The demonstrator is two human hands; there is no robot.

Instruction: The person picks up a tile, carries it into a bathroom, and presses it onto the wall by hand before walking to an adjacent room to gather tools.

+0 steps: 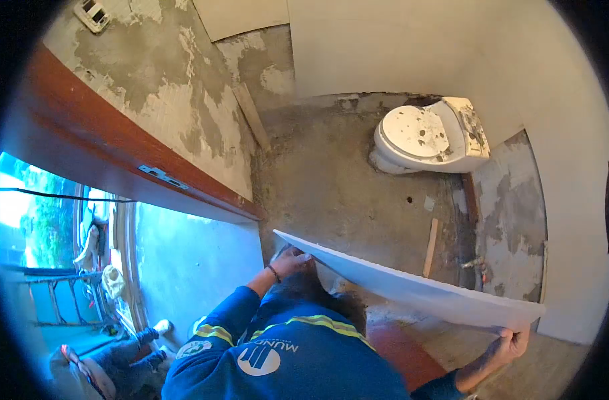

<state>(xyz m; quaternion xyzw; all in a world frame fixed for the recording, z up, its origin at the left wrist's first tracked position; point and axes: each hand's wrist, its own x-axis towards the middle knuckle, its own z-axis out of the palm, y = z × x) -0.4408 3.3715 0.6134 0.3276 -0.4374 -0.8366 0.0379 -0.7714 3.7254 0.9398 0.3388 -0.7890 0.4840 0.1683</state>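
A long white panel [411, 283] is held on edge, running from the centre down to the lower right. My left hand [292, 261], with a dark band at the wrist, is closed on its left end, fingers on the upper edge. At the right end, my right hand [513, 347] grips the panel's lower edge. Blue sleeves with yellow reflective stripes and a blue top with a white logo fill the bottom. Below the panel, a dark shape near my left hand is unclear.
A stained white toilet [418, 131] stands on the rough floor [331, 173]. Wood strips lie at the right [432, 248] and lean at the left wall [251, 117]. A reddish door frame [124, 143] crosses the left. Beyond it are a ladder [64, 300] and another person's legs [134, 357].
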